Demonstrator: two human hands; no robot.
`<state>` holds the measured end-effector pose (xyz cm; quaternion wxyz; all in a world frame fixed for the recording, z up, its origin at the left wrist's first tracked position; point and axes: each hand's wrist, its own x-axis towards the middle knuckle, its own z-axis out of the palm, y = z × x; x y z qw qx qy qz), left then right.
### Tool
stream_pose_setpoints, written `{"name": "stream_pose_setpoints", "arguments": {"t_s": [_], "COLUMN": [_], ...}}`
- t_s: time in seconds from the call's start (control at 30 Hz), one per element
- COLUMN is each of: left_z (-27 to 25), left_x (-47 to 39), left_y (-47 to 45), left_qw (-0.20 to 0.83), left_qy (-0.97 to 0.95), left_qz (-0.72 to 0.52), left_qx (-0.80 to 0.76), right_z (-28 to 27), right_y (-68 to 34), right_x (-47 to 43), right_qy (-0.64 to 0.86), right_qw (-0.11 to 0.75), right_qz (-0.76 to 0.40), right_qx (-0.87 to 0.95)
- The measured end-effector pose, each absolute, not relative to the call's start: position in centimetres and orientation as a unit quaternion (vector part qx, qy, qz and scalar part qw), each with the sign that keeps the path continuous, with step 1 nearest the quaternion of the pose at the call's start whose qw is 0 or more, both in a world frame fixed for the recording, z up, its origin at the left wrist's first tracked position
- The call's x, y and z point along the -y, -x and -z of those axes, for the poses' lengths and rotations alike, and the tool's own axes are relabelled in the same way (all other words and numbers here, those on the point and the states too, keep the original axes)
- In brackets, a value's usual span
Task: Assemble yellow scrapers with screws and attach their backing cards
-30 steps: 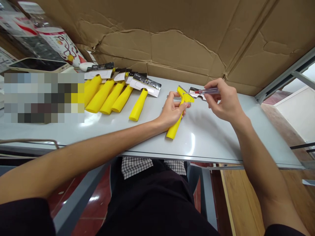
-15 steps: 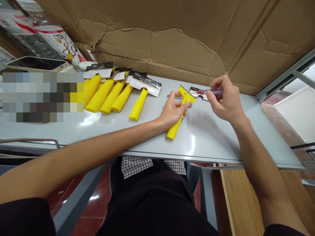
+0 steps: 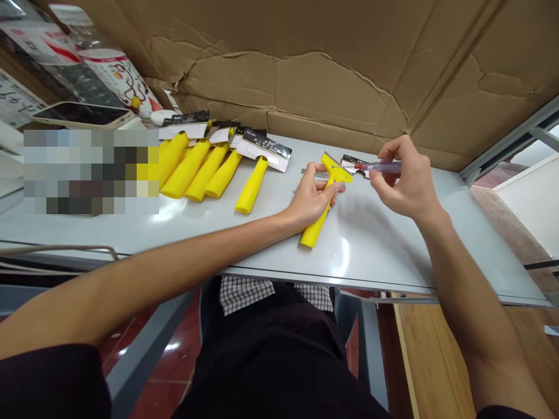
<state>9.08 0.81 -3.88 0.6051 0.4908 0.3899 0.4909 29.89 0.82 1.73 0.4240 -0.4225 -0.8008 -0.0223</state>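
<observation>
My left hand (image 3: 315, 195) is closed around the neck of a yellow scraper (image 3: 315, 228), whose wide head with small screws points away from me. In my right hand (image 3: 404, 174) is a screwdriver (image 3: 384, 167) with a translucent reddish handle, held in the fingers. Its thin shaft reaches left to the scraper's head, with the tip at or very close to a screw. A thin metal blade (image 3: 309, 173) shows behind my left fingers. Behind the screwdriver lies a black and white card (image 3: 356, 163), partly hidden.
Several yellow scrapers (image 3: 252, 185) with cards lie in a row to the left. A phone (image 3: 87, 113) and plastic bottles (image 3: 114, 75) are at the far left. Cardboard (image 3: 332, 81) stands along the back of the white table (image 3: 262, 244). A tiny metal part (image 3: 294, 191) rests by my left wrist.
The whole view has shifted slightly, so things appear a little further right. Both hands keep their hold, and the screwdriver stays at the scraper's head.
</observation>
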Motion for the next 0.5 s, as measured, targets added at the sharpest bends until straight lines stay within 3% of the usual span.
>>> {"name": "stream_pose_setpoints", "arguments": {"t_s": [0.3, 0.5], "left_z": [3.8, 3.9], "left_x": [-0.7, -0.8], "left_y": [-9.0, -9.0], "left_qw": [0.61, 0.612], "left_qy": [-0.488, -0.485], "left_qz": [-0.49, -0.492], "left_qx": [-0.387, -0.385], "right_z": [-1.0, -1.2], "right_y": [-30.3, -29.9], "right_x": [-1.8, -1.0], "right_qy": [0.461, 0.448], "right_qw": [0.425, 0.437], "right_qz": [0.072, 0.046], "right_qx": [0.776, 0.779]}}
